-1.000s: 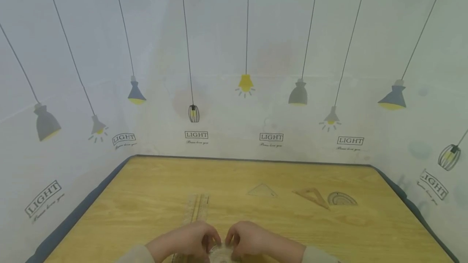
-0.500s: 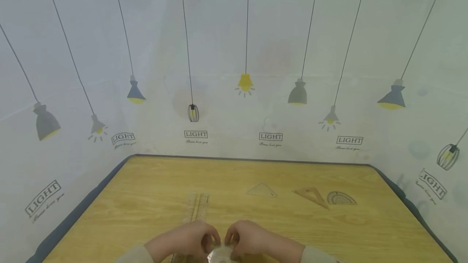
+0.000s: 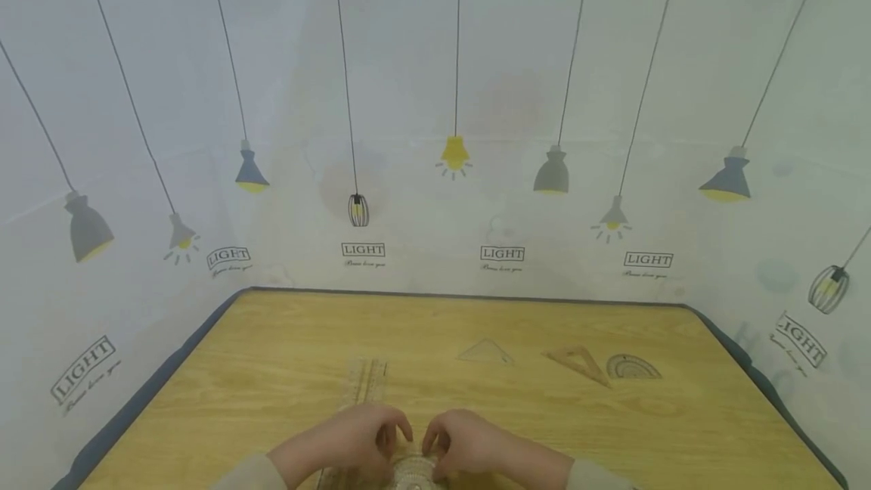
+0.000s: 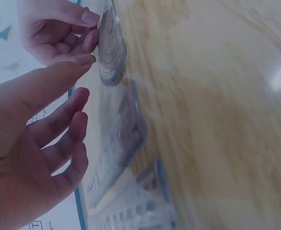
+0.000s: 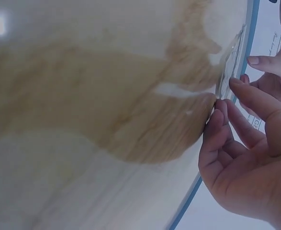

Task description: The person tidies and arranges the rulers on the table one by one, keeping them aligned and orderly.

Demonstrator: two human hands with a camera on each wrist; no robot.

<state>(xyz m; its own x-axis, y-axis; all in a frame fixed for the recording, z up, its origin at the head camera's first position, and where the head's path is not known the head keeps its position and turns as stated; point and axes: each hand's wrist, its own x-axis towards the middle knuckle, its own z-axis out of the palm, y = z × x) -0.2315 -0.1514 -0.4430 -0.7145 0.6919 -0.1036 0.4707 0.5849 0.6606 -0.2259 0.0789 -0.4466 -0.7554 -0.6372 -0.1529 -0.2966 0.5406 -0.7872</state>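
Note:
A clear protractor with printed arcs lies at the front edge of the head view, between the two hands. My right hand pinches its edge with thumb and fingers; the left wrist view shows this grip on the protractor. On the other side, my left hand has its fingers spread and relaxed, with the index finger raised off the protractor. In the left wrist view the left hand has its thumb tip close to the protractor's edge. Clear rulers lie beside and partly under the left forearm in the head view.
Farther back on the wooden table lie a clear set square, an orange-tinted set square and a second protractor. A white curtain printed with lamps surrounds the table's dark-edged far and side borders.
The left index finger has lifted up and away from the protractor's edge. The right hand has stayed at the protractor, shifting slightly. The bright glare on the protractor has gone and its arcs show.

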